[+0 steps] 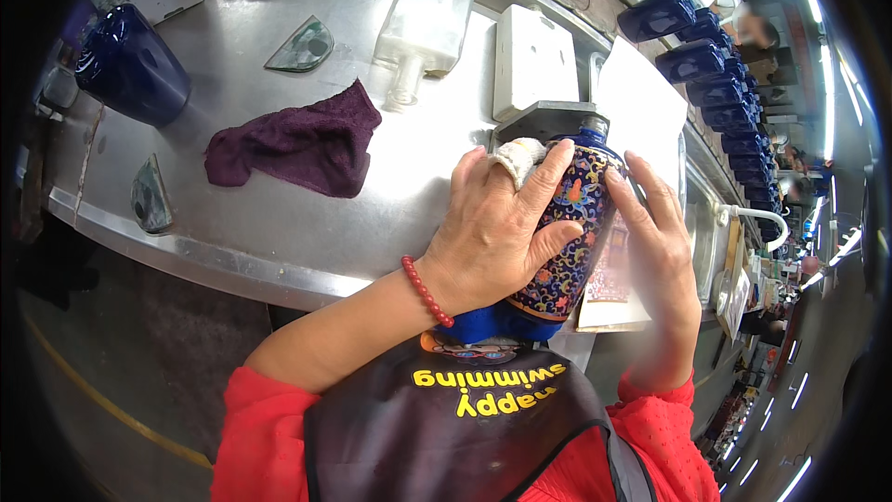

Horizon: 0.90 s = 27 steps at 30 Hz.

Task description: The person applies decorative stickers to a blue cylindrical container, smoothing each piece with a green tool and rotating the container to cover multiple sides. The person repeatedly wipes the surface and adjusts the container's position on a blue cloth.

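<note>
A dark blue glass bottle (570,214) with a colourful flower pattern leans in front of me, its clear neck pointing away and its base close to my apron. My left hand (492,228) lies over the bottle's left side, thumb and forefinger against the patterned face. A crumpled off-white cloth (522,158) is tucked under its fingers. On the bottle's right edge, my right hand (662,242) steadies it with fingertips near the shoulder; its palm side is hidden. The neck end meets a dark angular block (553,117). Blue material (506,323) lies beneath the base.
On the metal table (307,256) lie a purple cloth (297,144), a clear glass bottle (429,14) and two greenish flat pieces (305,45). A dark blue vessel (135,65) stands at left, a white block (534,60) beyond. Several blue bottles (692,60) line the right.
</note>
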Motion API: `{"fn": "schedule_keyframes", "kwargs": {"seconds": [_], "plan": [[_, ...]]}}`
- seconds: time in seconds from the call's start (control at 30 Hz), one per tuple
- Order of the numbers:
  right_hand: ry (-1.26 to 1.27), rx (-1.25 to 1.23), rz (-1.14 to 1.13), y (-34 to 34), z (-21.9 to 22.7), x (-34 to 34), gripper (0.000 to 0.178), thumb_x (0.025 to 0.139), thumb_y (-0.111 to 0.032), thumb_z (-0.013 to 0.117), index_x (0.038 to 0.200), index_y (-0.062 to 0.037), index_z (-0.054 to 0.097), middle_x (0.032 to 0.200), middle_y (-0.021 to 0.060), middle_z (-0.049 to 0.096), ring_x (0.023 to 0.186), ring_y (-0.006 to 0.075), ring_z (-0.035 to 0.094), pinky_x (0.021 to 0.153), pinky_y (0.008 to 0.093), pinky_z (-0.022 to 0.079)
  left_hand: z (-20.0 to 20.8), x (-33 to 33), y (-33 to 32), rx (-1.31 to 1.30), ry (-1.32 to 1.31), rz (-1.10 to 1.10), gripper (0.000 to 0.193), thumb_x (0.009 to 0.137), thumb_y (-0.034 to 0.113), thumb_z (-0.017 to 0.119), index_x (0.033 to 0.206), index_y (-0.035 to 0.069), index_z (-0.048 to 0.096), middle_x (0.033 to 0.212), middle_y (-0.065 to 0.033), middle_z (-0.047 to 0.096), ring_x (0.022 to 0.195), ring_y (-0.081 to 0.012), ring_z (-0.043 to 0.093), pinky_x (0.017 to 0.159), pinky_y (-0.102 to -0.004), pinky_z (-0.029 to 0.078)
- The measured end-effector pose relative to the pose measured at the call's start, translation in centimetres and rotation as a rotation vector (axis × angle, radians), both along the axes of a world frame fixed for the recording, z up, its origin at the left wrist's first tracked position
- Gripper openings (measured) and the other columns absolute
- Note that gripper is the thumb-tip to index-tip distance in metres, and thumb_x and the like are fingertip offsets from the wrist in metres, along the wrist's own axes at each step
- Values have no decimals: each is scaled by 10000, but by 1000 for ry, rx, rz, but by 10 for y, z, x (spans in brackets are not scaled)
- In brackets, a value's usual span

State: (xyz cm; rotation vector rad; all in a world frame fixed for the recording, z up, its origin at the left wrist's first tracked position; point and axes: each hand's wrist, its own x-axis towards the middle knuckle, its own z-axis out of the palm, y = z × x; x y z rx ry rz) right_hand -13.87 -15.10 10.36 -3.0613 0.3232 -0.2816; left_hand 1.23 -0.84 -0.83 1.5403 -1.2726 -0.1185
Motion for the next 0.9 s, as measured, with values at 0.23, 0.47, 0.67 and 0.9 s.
{"fn": "schedule_keyframes", "kwargs": {"seconds": [0.23,0.47,0.67,0.9], "plan": [[-14,10,9,-2,-2,-1,567,807,100,632,1341,-85,667,1366,241,597,1206,420,612,997,477,523,0,-1,1,59,1,-9,695,1025,499,541,1525,29,431,1297,-168,610,1159,-349,560,1065,-502,352],[-43,-18,-8,-4,0,-2,569,811,105,629,1349,-80,655,1353,234,604,1198,421,613,988,468,528,4,-3,1,-6,-28,30,788,1002,578,525,1539,14,408,1389,-225,542,1226,-395,502,1120,-532,304],[-62,6,3,-7,0,-2,578,803,133,609,1351,-46,639,1342,236,607,1188,426,608,979,469,525,13,-8,-2,34,-182,27,834,991,632,492,1545,14,413,1370,-206,547,1264,-385,443,1148,-558,244],[-85,27,-7,-12,-3,0,591,767,170,588,1331,-3,631,1324,237,611,1164,426,608,974,474,523,15,-8,-4,63,-115,-14,832,989,628,502,1530,1,420,1163,-121,626,1238,-327,475,1150,-556,222]]}}
